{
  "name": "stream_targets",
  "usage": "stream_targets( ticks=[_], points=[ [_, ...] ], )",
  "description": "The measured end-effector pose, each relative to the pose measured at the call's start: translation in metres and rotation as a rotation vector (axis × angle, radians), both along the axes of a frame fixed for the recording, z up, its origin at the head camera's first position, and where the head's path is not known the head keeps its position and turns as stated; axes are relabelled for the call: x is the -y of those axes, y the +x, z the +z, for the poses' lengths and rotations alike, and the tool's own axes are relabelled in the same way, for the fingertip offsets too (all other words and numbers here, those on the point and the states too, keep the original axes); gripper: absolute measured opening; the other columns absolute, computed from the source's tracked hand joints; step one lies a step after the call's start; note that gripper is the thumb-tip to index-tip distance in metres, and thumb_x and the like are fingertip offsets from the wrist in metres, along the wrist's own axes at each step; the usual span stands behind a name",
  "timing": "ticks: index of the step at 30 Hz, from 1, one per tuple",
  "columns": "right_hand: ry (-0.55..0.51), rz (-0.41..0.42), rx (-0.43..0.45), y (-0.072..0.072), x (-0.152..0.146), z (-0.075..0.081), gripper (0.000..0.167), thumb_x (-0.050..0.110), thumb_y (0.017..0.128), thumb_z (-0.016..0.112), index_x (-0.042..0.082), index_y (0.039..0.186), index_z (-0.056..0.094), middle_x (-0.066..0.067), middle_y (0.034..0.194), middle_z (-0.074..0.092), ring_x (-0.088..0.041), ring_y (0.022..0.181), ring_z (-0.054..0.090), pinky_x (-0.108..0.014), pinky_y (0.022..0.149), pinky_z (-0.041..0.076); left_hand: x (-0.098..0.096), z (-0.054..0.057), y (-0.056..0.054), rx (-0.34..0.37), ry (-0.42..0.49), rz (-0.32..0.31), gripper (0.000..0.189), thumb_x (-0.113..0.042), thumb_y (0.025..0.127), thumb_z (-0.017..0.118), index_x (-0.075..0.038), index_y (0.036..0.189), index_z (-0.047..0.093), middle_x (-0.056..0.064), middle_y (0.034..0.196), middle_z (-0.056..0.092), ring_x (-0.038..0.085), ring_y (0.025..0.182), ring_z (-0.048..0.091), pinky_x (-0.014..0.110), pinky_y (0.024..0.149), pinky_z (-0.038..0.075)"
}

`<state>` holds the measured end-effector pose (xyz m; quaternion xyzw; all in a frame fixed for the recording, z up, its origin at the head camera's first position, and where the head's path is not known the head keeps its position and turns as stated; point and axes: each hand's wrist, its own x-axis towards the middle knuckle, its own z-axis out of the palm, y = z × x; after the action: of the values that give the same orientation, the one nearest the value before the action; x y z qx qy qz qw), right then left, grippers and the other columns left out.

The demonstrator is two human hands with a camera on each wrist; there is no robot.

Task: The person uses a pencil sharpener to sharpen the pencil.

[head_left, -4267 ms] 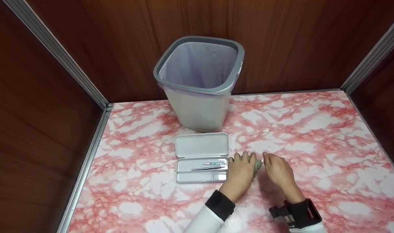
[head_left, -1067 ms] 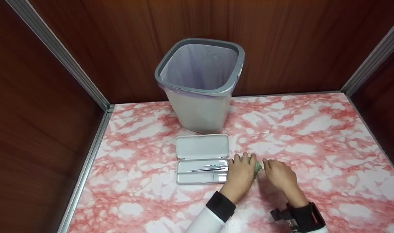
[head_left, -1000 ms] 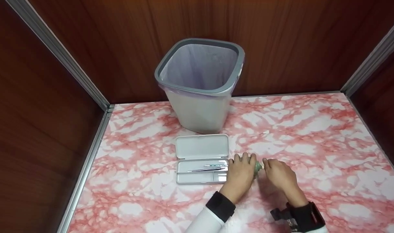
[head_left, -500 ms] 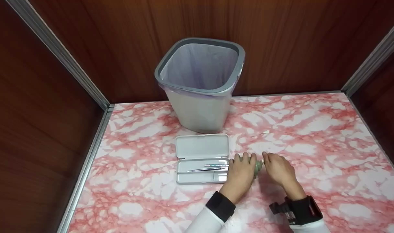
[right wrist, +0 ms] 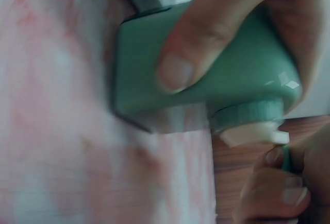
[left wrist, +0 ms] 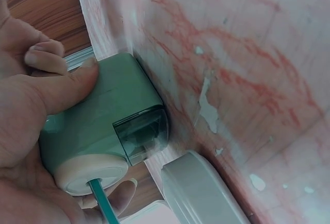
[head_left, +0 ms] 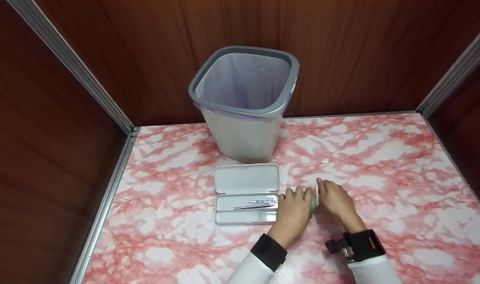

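My left hand grips a green rotary pencil sharpener, its thumb pressed along the body. A teal pencil sticks out of the sharpener's round cream front. On the opposite end, my right hand pinches the small green knob of the crank, whose pale arm shows in the right wrist view. The sharpener has a dark see-through shavings drawer. From above, the left hand hides most of the sharpener.
Left of the hands lies an open pale pencil case, with a dark slim pen over its tray. Behind it stands a grey-rimmed bin with a bag liner. Wood-grain panels enclose the red-and-white marbled table.
My right hand has shifted up and slightly left with the crank, after sitting lower about one second ago. The left hand and sharpener stay in place.
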<state>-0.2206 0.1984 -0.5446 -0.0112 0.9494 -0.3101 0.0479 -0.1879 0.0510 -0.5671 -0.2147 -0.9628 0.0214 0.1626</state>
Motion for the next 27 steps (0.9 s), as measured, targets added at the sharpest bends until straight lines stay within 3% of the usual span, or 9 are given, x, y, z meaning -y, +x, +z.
stream_targets(
  ticks=[5,9,27],
  points=[
    [-0.050,0.009,0.041,-0.002,-0.004,-0.022,0.048,0.031,0.106,0.031,-0.004,0.100,0.063,-0.027,0.107,0.063,-0.047,0.103,0.058,-0.059,0.084,0.043,0.000,0.000,0.002,0.003,0.014,-0.011,0.075,-0.053,0.067,0.081,-0.019,0.128,0.053,0.001,0.109,0.056,0.022,0.090,0.054,0.035,0.067,0.043],
    [-0.033,0.021,0.112,0.000,-0.005,-0.035,0.049,0.030,0.106,0.032,-0.007,0.115,0.063,-0.029,0.119,0.060,-0.048,0.111,0.055,-0.060,0.089,0.041,0.001,0.001,0.002,0.005,0.017,-0.015,0.077,-0.054,0.067,0.081,-0.019,0.129,0.053,0.001,0.110,0.056,0.022,0.092,0.054,0.035,0.068,0.043],
    [0.165,0.042,0.086,0.016,-0.003,-0.038,0.041,0.028,0.103,0.038,-0.001,0.101,0.067,-0.025,0.097,0.066,-0.047,0.089,0.063,-0.059,0.064,0.048,0.002,0.002,0.002,0.010,0.024,-0.002,0.066,-0.044,0.072,0.078,-0.019,0.128,0.054,0.000,0.109,0.056,0.022,0.091,0.055,0.036,0.069,0.042]
  ],
)
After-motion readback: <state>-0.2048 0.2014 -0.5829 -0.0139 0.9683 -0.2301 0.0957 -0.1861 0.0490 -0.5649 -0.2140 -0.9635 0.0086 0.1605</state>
